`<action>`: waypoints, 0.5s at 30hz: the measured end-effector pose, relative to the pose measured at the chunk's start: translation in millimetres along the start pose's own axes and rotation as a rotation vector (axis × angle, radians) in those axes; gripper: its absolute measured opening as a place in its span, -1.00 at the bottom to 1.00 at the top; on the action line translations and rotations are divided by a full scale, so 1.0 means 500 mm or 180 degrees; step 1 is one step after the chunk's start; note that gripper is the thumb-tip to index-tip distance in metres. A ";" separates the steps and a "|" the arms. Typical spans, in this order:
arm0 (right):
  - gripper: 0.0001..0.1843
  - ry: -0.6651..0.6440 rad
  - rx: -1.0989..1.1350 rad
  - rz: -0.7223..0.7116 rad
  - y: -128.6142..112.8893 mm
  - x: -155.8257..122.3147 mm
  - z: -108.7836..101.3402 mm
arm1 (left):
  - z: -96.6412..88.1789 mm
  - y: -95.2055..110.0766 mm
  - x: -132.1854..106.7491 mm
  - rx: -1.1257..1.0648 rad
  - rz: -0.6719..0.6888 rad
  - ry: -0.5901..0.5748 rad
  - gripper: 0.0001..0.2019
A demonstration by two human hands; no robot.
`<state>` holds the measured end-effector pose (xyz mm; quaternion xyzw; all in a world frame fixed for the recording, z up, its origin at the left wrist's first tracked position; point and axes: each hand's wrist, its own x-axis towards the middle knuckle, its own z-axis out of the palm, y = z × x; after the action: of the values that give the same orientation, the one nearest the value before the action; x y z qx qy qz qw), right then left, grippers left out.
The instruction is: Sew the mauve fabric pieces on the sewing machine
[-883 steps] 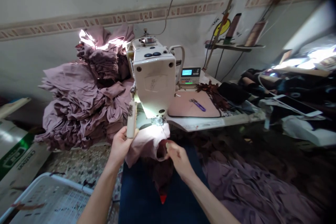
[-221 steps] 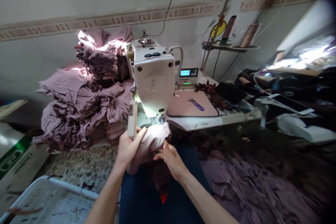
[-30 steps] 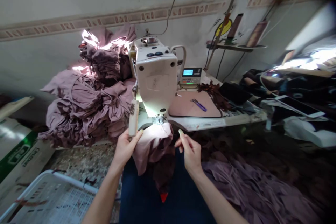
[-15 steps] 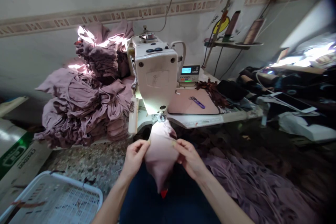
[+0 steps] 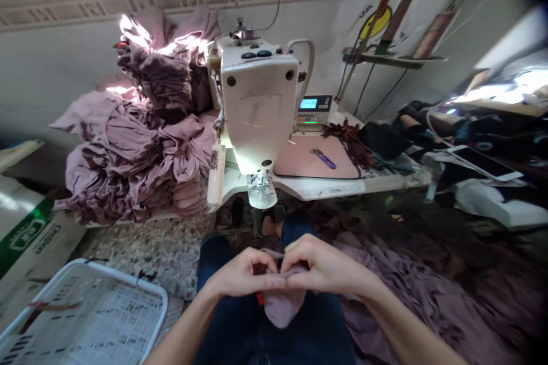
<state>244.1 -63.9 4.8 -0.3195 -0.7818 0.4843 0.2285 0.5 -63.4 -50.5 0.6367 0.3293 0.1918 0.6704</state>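
A mauve fabric piece (image 5: 282, 308) hangs at bottom center, over the person's lap, in front of the sewing machine. The left hand (image 5: 242, 274) and right hand (image 5: 325, 268) are close together, touching at the fingers, both pinching its upper edge. The curled fingers hide the exact grip. A small red bit (image 5: 259, 299) shows just under the left hand, too small to identify. Dark jeans (image 5: 274, 342) lie below.

White plastic basket (image 5: 85, 319) at lower left, cut off by the frame, with a thin brownish scrap (image 5: 47, 307) across it; other contents are hard to make out. Cardboard box (image 5: 29, 245) at left edge, also cut off.

Behind the hands: sewing machine (image 5: 257, 108), mauve garment pile (image 5: 137, 125) at upper left, pink mat (image 5: 303, 162) with purple-handled snips (image 5: 324, 158). Dark clutter at right is blurred.
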 end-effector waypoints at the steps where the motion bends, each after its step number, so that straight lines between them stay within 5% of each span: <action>1: -0.82 0.0100 0.0057 0.0090 0.007 -0.002 -0.003 | -0.003 -0.004 -0.005 -0.0072 -0.0071 0.0124 -0.54; 8: -0.70 0.1211 0.0650 0.0684 0.059 -0.002 0.015 | -0.045 0.012 -0.030 0.0233 0.0264 0.1342 -0.64; 15: -0.67 0.1854 0.0403 0.0389 0.020 0.016 0.024 | -0.063 0.062 -0.023 0.1208 0.0927 0.1431 -0.74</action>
<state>233.4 -61.9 -9.2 -0.4764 -0.6310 0.4329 0.4330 -24.0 -44.7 -17.0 0.7324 0.4044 0.3567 0.4157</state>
